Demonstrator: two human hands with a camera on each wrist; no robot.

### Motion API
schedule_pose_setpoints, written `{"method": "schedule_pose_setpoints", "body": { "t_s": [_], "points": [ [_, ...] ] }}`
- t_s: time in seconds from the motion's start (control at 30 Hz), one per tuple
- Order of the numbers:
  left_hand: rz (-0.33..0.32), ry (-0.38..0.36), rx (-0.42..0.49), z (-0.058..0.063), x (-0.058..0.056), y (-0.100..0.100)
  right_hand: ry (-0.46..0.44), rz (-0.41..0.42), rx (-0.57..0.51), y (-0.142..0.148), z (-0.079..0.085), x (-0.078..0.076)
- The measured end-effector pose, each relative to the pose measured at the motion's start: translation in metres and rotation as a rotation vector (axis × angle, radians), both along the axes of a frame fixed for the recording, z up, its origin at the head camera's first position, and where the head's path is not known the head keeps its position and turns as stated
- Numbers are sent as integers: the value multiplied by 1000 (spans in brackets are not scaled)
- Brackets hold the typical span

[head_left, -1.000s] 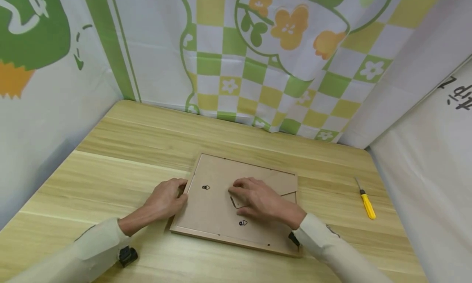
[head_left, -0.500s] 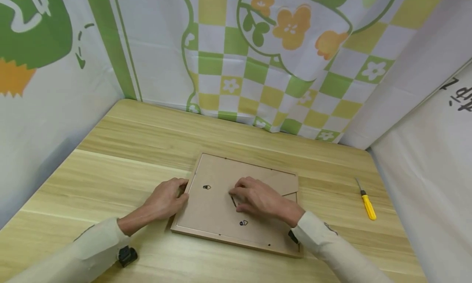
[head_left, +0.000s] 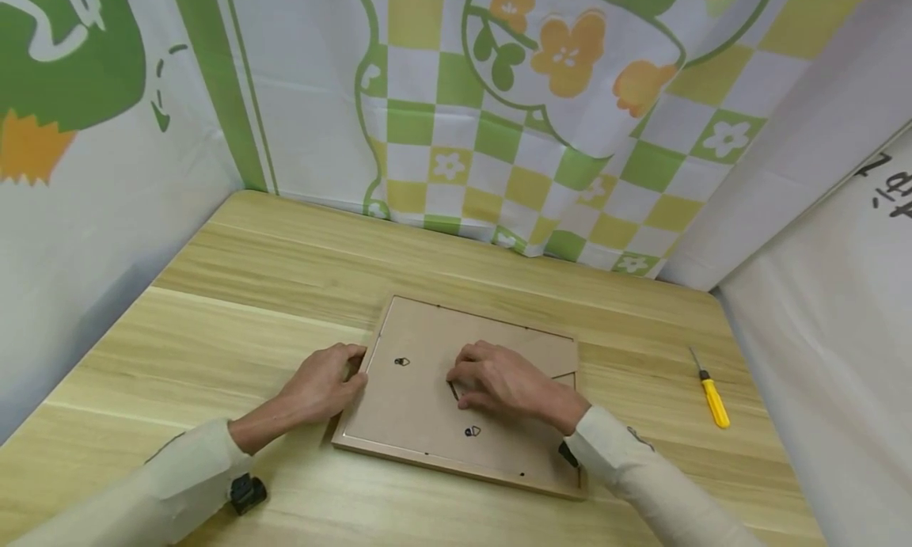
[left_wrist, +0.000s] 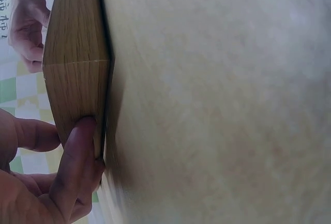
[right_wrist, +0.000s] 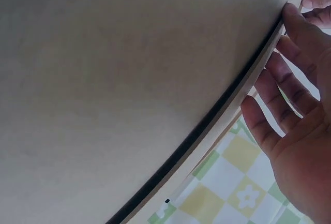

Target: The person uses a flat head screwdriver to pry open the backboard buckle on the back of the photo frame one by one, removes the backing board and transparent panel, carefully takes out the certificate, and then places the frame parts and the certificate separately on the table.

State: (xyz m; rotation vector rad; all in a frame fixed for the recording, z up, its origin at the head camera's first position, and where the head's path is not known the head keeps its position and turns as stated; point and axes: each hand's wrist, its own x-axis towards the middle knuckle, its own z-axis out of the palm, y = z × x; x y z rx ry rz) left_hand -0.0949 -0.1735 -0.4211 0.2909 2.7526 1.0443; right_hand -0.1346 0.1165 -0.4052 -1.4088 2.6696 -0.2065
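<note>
While your left-hand grip (head_left: pixel 321 382) grasped the left edge of the picture frame (head_left: pixel 427 400), its fingers pressed the wooden side, per the left wrist view. The frame lay back-up on the worktop (head_left: pixel 249 294), directly ahead of you, long axis apparently left to right, right end angled slightly towards you. One hanging ring (head_left: pixel 402 362) sat on the left of the backing; a nearer ring (head_left: pixel 473 431) sat further right. Your right-hand grip (head_left: pixel 502 385) was over the middle of the backing, fingers bent, thumb touching the end of a dark slit (right_wrist: pixel 178 154); you couldn't tell whether it pinched anything. Key relation: the backing was right under that hand, making it the nearer one to the frame's middle; your left was only at the rim. Far right, well apart, a yellow-handled screwdriver (head_left: pixel 715 400) lay untouched, tip pointing away from you.
</note>
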Motion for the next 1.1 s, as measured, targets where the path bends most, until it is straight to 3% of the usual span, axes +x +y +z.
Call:
{"method": "schedule_pose_setpoints", "body": {
  "t_s": [0.2,0.73,0.93,1.1],
  "points": [
    [-25,-11,63,0,-1,-3,37,21,4,1,1,1],
    [-24,-47,84,-3,4,-8,79,40,16,-1,4,4],
    [-26,-29,79,-3,4,-8,76,44,7,0,6,4],
    [-14,-65,116,-2,4,-7,70,41,2,1,7,4]
  ]
}}
